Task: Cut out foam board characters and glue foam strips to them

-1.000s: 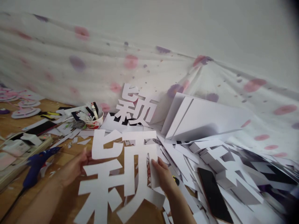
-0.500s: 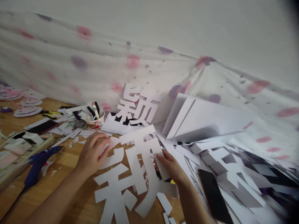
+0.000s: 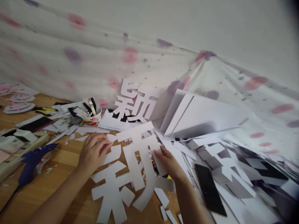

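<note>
A large white cut-out Chinese character (image 3: 109, 183), of flat stiff board, is held tilted above the wooden table in front of me. My right hand (image 3: 168, 161) grips its right side, the thumb on the face and the other fingers hidden behind. At its upper left, my left hand (image 3: 94, 152) has curled fingers pinched about a white part of it; the exact contact is partly hidden. A matching white character (image 3: 136, 104) stands behind, leaning toward the curtain. White scraps (image 3: 162, 196) lie beneath the held one.
To the left are a blue glue gun (image 3: 35, 160), a power strip (image 3: 42, 139) and a cup of pens (image 3: 93, 118). On the right lie a black phone (image 3: 210, 189) and a white three-dimensional letter form (image 3: 233, 171). White boards (image 3: 201, 113) lean against the spotted curtain (image 3: 93, 62).
The view has shifted slightly, so most things sit a little higher and further left. Both hands keep their places on the cut-out character, with little visible movement.
</note>
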A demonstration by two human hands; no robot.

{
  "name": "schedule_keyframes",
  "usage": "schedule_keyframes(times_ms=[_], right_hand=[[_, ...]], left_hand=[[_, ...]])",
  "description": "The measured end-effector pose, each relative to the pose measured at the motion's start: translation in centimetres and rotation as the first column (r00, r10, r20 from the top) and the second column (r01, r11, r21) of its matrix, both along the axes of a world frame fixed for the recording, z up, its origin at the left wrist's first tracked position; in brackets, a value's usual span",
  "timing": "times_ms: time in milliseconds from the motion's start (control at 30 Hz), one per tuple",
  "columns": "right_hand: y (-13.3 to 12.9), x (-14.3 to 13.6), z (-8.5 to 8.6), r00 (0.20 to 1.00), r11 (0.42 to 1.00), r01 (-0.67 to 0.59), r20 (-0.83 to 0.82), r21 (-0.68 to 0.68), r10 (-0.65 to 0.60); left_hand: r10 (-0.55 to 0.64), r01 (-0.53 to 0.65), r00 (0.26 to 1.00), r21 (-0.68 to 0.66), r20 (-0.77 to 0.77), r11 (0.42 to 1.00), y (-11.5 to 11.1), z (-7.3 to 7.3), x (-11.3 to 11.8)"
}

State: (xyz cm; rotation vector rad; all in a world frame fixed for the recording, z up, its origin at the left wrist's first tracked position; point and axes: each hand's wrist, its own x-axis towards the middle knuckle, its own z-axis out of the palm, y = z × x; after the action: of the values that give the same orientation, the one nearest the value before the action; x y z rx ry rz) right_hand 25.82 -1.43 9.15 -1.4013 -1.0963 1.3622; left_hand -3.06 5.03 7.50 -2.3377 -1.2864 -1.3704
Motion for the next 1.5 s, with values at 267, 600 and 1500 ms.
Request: schedule_keyframes(times_ms=[267,600,1500], right_hand=[[0.0,-0.1,-0.8,1.0,1.0,-0.008,-0.022,-0.011,0.008],[-0.1,-0.5,-0.8,0.999,1.0,-0.002,-0.053,0.017,0.003],[-0.9,-0.4,-1.5,0.966,0.994,0.068,-0.245,-0.083,-0.087]], left_hand=[[0.109,-0.051,0.963,-0.231,0.246,0.972,0.0,0.7,-0.8],[0.024,-0.008,0.992,-0.123,0.125,0.992,0.1,0.3,-0.8],[0.452,0.741,0.475,-0.62,0.755,0.256,-1.9,1.1,-1.8]])
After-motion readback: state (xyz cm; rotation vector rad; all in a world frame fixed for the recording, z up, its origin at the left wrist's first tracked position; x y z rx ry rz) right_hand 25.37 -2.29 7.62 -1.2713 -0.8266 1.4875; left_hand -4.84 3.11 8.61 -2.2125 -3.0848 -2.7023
